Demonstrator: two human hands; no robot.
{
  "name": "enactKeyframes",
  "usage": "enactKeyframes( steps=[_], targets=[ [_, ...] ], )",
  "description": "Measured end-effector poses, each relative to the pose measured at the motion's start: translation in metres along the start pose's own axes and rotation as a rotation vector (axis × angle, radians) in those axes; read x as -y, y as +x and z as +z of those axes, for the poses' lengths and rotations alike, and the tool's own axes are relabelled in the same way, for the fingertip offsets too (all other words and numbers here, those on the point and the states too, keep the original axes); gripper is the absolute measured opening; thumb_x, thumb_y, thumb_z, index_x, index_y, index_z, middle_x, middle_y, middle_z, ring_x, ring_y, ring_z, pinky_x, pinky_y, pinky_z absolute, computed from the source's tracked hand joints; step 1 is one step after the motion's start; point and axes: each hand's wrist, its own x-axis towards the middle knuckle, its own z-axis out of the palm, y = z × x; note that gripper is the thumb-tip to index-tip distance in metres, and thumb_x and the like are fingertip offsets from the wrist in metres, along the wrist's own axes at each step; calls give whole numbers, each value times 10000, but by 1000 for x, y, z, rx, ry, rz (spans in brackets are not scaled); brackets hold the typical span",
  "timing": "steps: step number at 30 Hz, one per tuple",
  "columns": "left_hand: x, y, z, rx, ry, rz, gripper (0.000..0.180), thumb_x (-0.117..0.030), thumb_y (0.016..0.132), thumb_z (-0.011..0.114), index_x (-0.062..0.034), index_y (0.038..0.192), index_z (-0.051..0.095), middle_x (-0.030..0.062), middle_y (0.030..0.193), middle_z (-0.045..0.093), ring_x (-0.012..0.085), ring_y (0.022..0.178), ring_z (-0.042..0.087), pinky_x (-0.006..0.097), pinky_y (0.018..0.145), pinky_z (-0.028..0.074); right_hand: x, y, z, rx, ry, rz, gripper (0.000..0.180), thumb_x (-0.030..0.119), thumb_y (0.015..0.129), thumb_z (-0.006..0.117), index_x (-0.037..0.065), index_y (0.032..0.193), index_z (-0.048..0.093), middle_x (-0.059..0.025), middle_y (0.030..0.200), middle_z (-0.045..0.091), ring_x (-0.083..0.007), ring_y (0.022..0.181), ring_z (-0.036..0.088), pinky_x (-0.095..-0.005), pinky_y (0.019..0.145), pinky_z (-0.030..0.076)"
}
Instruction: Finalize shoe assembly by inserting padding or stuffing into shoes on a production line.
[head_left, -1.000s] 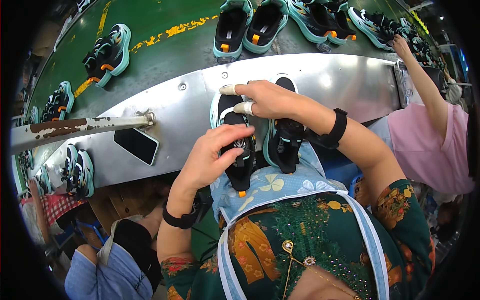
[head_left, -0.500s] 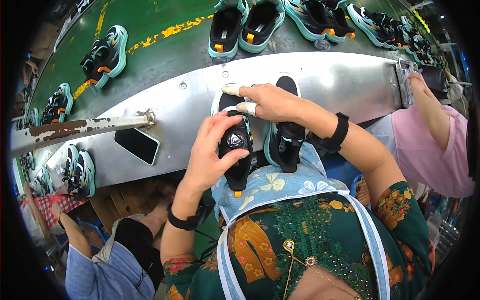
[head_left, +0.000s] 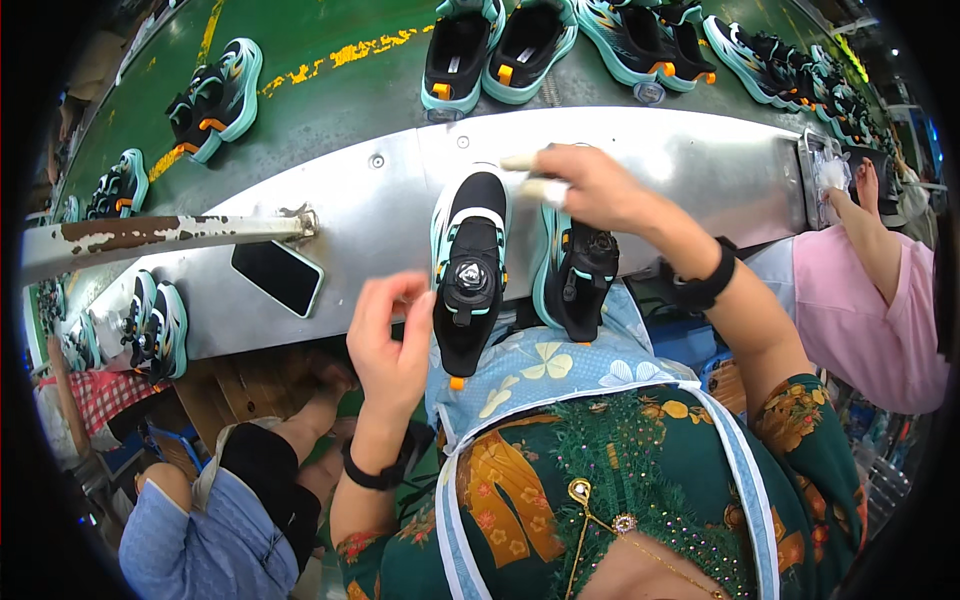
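In front of me a black and mint shoe (head_left: 472, 225) with a dial on its tongue rests on the metal ledge, heel towards my apron. Beside it on the right, a matching shoe (head_left: 578, 290) lies the same way, its toe partly hidden. My left hand (head_left: 392, 325) hovers just left of the first shoe's heel, slightly blurred, its thumb and fingers apart and nothing held. Above the second shoe's toe is my right hand (head_left: 595, 188), fingers stretched left with pale covers on two fingertips, holding nothing.
A metal ledge (head_left: 380, 200) borders a green belt (head_left: 330, 110) carrying several similar shoes. A phone (head_left: 278, 278) lies left on the ledge, below a chipped metal bar (head_left: 170, 238). People sit on both sides; one wears a pink top (head_left: 860, 310).
Both hands have come off the left shoe: the left hand drew back left and down, the right hand lifted away to the right. The shoe's toe and dial now show fully.
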Motion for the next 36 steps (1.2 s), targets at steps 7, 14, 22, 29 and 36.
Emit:
enactKeyframes(
  steps=[7, 14, 22, 29, 36],
  targets=[
    [-10, -37, 7, 234, -257, -152, 279, -25, 922, 550, 35, 1194, 541, 160, 1076, 623, 185, 928, 648, 293, 851, 513, -38, -92, -34, 30, 6, 178, 362, 262, 880, 672, 50, 1171, 637, -155, 1018, 671, -265, 906, 655, -353, 823, 499],
    [-34, 6, 50, 300, 357, 15, 836, -228, 798, 706, -65, 1487, 261, 290, 952, 608, 437, 821, 610, 484, 731, 498, 12, -94, 45, 162, 360, 198, 854, 354, 831, 726, -66, 1414, 264, -259, 948, 644, -356, 848, 677, -412, 744, 531],
    [-38, 54, 8, 122, 303, -62, 496, -31, 777, 619, -153, 1257, 590, 212, 839, 658, 360, 769, 645, 387, 716, 507, 3, -92, -9, 48, 292, 119, 417, 238, 903, 644, 40, 1262, 561, -194, 972, 666, -305, 897, 662, -353, 805, 499],
    [-52, 152, -31, -657, 253, 175, 399, -72, 887, 602, -56, 1283, 558, 141, 1137, 655, 219, 993, 631, 326, 889, 467, -81, -121, -15, -598, -164, 129, 246, 83, 841, 649, 84, 1086, 670, -138, 844, 579, -311, 761, 582, -368, 676, 484],
    [41, 323, -60, -218, 723, 19, 592, -294, 892, 551, -190, 1445, 366, 282, 1066, 641, 451, 1006, 610, 473, 879, 460, -84, -109, -38, -767, -238, 33, 247, 49, 793, 661, 132, 1023, 700, -109, 798, 550, -287, 701, 567, -366, 618, 474]
  ],
)
